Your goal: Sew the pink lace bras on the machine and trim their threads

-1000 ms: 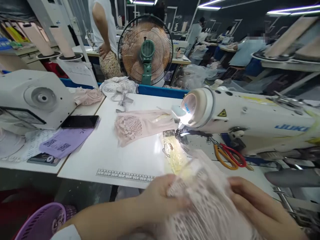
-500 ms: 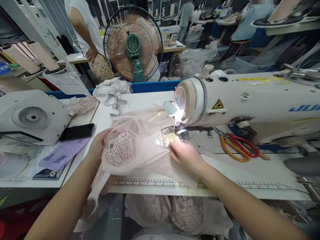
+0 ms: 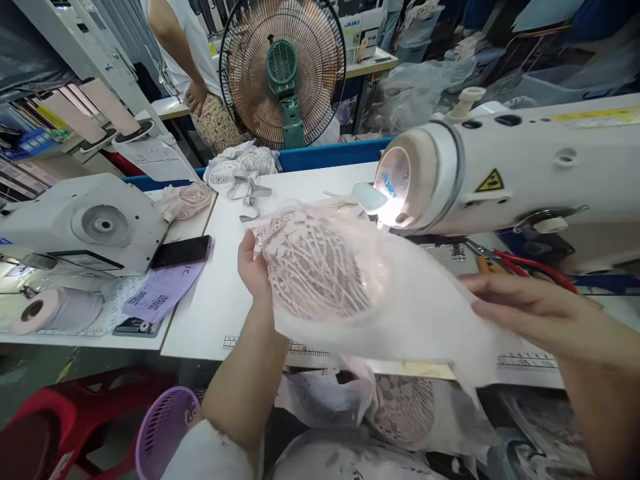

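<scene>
A pale pink lace bra [image 3: 320, 267] is held up above the white table, in front of the sewing machine head [image 3: 430, 180]. My left hand [image 3: 256, 267] grips its left edge by the lace cup, fingers partly behind the fabric. At the right, my right hand [image 3: 520, 310] pinches the sheer side panel between thumb and fingers, stretching it out sideways. The machine's lamp shines just behind the fabric. Red-handled scissors [image 3: 543, 267] lie behind my right hand, partly covered by it.
A black phone [image 3: 181, 252] and purple paper [image 3: 164, 290] lie left, beside another machine [image 3: 95, 223]. More lace pieces [image 3: 243, 170] sit at the back before a large fan [image 3: 283, 73]. A person [image 3: 187, 60] stands behind. Below left are a red stool [image 3: 75, 413] and purple basket [image 3: 165, 427].
The bra has come away from the needle area and up toward the camera. My right hand has moved right, spreading the side panel. The view has shifted, showing the basket and stool.
</scene>
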`<state>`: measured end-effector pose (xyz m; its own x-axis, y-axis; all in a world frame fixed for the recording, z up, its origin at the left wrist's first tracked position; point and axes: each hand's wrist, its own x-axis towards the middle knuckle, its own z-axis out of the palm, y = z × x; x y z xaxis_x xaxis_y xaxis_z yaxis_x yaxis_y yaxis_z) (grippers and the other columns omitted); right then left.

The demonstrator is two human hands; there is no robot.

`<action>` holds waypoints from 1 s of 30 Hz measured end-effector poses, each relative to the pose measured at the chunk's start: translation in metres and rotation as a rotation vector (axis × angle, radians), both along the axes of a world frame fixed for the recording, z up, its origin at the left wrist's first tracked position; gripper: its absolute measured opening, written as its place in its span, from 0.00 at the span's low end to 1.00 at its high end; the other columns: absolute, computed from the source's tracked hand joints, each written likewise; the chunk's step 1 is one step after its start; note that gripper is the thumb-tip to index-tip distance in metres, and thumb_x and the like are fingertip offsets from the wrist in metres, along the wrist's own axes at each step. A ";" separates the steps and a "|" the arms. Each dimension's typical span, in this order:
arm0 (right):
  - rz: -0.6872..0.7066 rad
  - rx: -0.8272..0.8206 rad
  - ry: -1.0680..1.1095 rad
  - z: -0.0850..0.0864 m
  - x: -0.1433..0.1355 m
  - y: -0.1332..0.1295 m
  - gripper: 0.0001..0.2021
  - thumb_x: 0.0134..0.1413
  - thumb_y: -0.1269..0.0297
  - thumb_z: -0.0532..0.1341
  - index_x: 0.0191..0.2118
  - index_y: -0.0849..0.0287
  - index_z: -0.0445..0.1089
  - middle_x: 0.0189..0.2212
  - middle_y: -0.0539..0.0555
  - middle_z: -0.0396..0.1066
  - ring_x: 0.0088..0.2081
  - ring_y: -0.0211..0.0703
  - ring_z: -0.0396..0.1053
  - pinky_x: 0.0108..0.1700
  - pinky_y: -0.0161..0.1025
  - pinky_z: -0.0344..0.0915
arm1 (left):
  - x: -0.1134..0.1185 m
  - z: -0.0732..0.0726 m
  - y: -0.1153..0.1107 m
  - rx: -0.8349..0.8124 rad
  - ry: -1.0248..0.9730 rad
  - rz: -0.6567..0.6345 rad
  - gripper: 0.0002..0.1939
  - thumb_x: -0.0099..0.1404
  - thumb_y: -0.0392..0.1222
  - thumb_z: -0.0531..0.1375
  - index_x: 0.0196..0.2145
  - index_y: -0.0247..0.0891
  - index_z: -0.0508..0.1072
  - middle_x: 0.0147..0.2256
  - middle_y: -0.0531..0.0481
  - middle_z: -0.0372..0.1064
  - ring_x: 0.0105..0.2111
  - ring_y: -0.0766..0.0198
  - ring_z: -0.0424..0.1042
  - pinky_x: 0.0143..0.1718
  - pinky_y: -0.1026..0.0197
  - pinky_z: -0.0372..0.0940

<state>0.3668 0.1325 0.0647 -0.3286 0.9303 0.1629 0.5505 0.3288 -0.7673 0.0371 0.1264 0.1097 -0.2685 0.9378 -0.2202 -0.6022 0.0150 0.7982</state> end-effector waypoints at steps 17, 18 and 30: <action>-0.072 0.346 -0.615 -0.043 -0.123 0.041 0.12 0.54 0.74 0.51 0.32 0.64 0.73 0.33 0.65 0.71 0.30 0.48 0.64 0.29 0.40 0.51 | -0.041 -0.006 0.000 0.241 1.822 -0.198 0.11 0.65 0.41 0.51 0.40 0.39 0.71 0.39 0.43 0.72 0.41 0.55 0.70 0.46 0.52 0.65; -0.093 0.385 -0.626 -0.043 -0.121 0.040 0.13 0.57 0.72 0.51 0.33 0.64 0.73 0.34 0.66 0.71 0.32 0.50 0.64 0.31 0.42 0.53 | -0.016 -0.012 -0.001 0.311 1.865 -0.412 0.12 0.67 0.39 0.49 0.42 0.39 0.71 0.40 0.43 0.72 0.42 0.55 0.70 0.46 0.52 0.65; 0.115 0.704 -0.494 -0.077 -0.055 -0.033 0.15 0.66 0.66 0.49 0.46 0.64 0.72 0.47 0.60 0.74 0.50 0.48 0.70 0.52 0.44 0.68 | 0.073 -0.080 0.019 0.777 2.220 -0.881 0.20 0.72 0.41 0.46 0.52 0.23 0.66 0.48 0.33 0.67 0.49 0.51 0.65 0.49 0.51 0.62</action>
<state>0.3114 0.0993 -0.0119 -0.5991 0.6236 0.5022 0.7015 0.7112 -0.0463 0.1106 0.1456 0.0292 0.7567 0.6530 -0.0333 0.6517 -0.7573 -0.0412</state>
